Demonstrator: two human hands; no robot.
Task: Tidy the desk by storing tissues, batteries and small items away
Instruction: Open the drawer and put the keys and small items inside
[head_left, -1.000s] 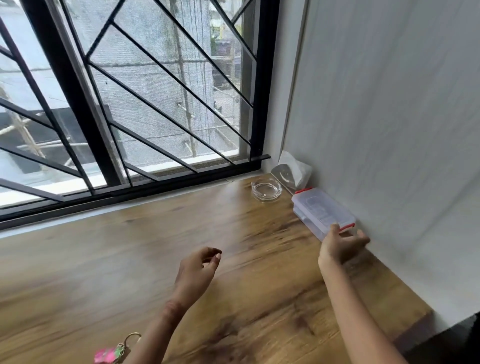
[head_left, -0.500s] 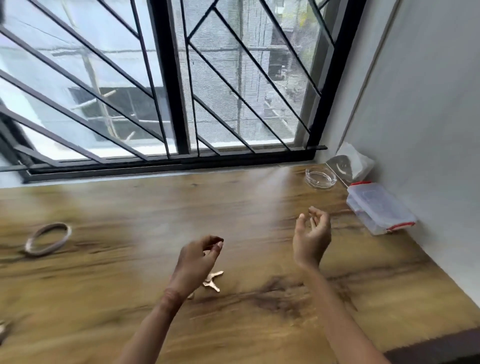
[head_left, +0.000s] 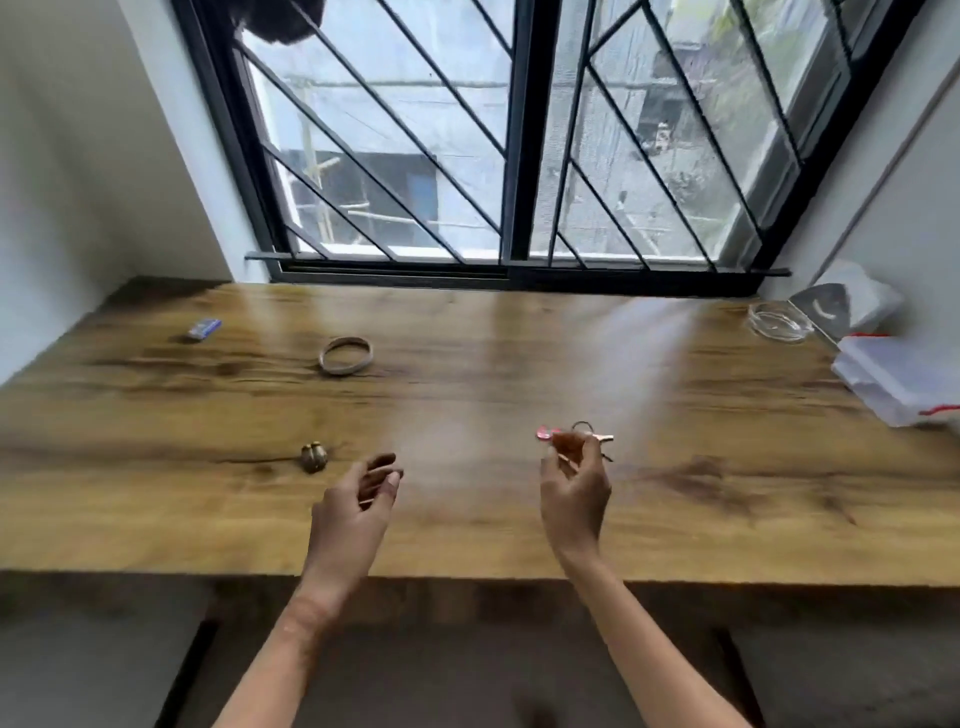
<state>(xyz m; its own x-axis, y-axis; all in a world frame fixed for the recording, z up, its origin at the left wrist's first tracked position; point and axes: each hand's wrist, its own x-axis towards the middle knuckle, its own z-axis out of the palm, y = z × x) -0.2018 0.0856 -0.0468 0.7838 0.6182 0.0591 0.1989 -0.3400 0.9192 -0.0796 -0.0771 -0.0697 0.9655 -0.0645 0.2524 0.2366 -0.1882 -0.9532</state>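
Your right hand (head_left: 574, 491) pinches the keys (head_left: 598, 439) just above the worktop (head_left: 467, 364), left hand (head_left: 353, 509) loosely curled and empty; light, stiff, jangly, they're probably best held by the ring.

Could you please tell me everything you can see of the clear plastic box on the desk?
The clear plastic box is rectangular, blurred, with its lid on and a red clip at each end. It lies flat on the wooden desk at the right end, partly cut off by the picture's edge. A tissue pack sits just behind it; nothing rests on it.
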